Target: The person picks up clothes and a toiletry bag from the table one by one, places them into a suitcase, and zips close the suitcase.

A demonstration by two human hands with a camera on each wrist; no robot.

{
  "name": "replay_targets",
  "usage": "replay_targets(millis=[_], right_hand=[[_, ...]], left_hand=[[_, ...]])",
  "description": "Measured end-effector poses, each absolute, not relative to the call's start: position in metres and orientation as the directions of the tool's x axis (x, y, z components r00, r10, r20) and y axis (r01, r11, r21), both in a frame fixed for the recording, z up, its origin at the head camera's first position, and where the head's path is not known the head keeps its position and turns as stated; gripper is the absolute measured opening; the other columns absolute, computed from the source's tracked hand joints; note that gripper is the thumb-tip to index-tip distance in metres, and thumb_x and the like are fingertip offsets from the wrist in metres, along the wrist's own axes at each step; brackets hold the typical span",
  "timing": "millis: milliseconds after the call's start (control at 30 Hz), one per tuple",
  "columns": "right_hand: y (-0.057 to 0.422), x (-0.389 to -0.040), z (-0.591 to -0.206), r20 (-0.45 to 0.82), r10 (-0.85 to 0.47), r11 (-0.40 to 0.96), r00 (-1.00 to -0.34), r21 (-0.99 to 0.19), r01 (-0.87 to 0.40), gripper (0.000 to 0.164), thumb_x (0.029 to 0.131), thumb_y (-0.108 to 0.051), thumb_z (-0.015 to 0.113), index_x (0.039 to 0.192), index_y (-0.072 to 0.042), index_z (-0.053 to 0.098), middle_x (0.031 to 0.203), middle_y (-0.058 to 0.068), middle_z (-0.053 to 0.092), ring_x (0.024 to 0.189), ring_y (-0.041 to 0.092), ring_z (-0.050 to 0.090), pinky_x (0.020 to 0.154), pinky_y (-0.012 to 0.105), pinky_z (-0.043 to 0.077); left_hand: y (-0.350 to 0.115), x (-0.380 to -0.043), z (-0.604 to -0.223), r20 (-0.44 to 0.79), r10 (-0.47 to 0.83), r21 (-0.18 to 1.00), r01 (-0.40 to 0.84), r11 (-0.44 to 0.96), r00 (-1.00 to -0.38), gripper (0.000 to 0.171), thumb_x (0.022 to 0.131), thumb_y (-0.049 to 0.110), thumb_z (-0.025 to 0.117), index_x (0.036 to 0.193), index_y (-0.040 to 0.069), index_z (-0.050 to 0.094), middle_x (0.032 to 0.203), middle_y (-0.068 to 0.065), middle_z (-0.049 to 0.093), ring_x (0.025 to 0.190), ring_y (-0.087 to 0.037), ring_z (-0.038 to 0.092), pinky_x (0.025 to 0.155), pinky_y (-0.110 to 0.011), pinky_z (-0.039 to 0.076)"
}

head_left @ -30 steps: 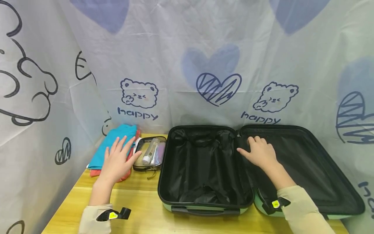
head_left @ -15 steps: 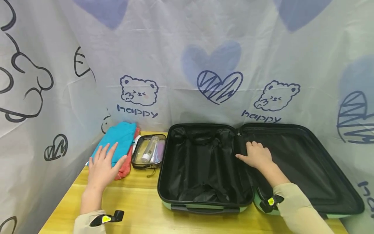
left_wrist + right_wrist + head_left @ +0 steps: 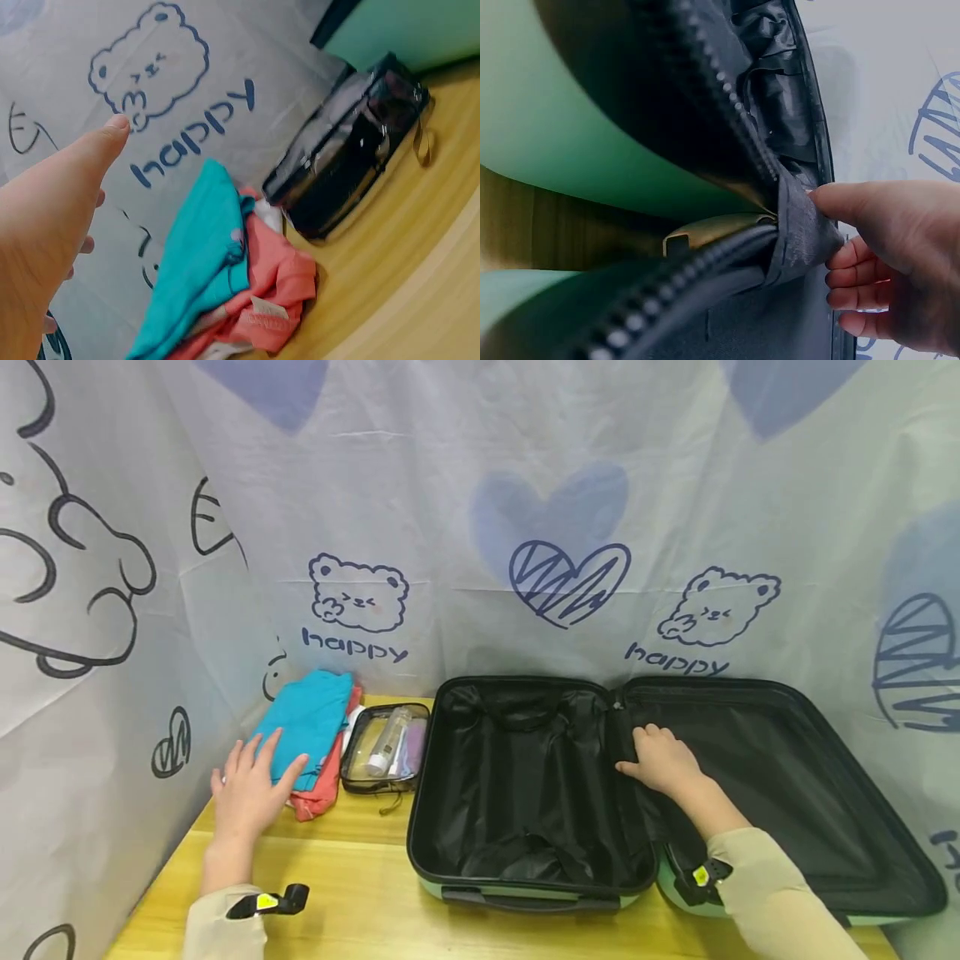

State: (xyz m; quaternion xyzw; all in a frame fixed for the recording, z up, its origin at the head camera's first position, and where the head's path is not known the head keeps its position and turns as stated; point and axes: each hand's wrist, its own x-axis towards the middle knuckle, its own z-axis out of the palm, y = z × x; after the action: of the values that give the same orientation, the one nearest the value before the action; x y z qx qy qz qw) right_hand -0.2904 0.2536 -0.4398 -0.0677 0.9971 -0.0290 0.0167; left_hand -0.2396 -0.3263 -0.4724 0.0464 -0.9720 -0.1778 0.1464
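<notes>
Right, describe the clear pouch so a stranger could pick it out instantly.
Find the open, black-lined suitcase on the wooden table. Just to its left, beside a folded turquoise garment and a coral one, lies a small clear pouch with black edging. Unlike those garments, it is see-through, showing a white-capped bottle inside.

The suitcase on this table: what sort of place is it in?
Probably a screened-off corner indoors, perhaps laid out for packing: printed cloth hangs behind and beside a wood-grained table, which bears an open suitcase and folded clothes.
</notes>
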Motion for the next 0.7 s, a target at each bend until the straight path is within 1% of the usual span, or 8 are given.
replay_targets(millis=[167, 367, 700], right_hand=[[0.251, -0.291, -0.439, -0.018, -0.139, 0.989, -0.99, -0.056, -0.137, 0.066, 0.086, -0.035, 0.073, 0.125, 0.014, 0.051, 0.118, 0.031, 0.056, 0.11, 0.048, 0.054, 0.089, 0.058, 0.048], [0.248, -0.29, -0.438, -0.043, -0.136, 0.988, -0.99, -0.075, -0.133, 0.067, 0.086, -0.034, 0.073, 0.127, 0.014, 0.05, 0.12, 0.031, 0.055, 0.112, 0.048, 0.053, 0.09, 0.059, 0.047], [0.248, -0.288, -0.439, -0.042, -0.131, 0.988, -0.991, -0.088, -0.127, 0.07, 0.086, -0.033, 0.073, 0.13, 0.015, 0.047, 0.125, 0.034, 0.053, 0.116, 0.051, 0.051, 0.093, 0.059, 0.047]], left_hand=[[-0.338, -0.249, -0.482, 0.27, -0.156, 0.359, -0.051, 0.932, -0.95, 0.076, 0.096, 0.065, 0.037, 0.155, 0.018, 0.025, 0.153, -0.029, 0.027, 0.143, -0.053, 0.014, 0.102, -0.082, 0.008], [-0.354, -0.265, -0.497, 0.252, -0.175, 0.366, -0.073, 0.928, -0.952, 0.079, 0.095, 0.066, 0.036, 0.153, 0.013, 0.028, 0.154, -0.031, 0.025, 0.143, -0.055, 0.012, 0.1, -0.084, 0.006], [-0.364, -0.299, -0.511, 0.214, -0.193, 0.342, -0.112, 0.933, -0.957, 0.085, 0.094, 0.071, 0.031, 0.153, 0.01, 0.026, 0.154, -0.032, 0.022, 0.142, -0.055, 0.012, 0.107, -0.079, 0.004]])
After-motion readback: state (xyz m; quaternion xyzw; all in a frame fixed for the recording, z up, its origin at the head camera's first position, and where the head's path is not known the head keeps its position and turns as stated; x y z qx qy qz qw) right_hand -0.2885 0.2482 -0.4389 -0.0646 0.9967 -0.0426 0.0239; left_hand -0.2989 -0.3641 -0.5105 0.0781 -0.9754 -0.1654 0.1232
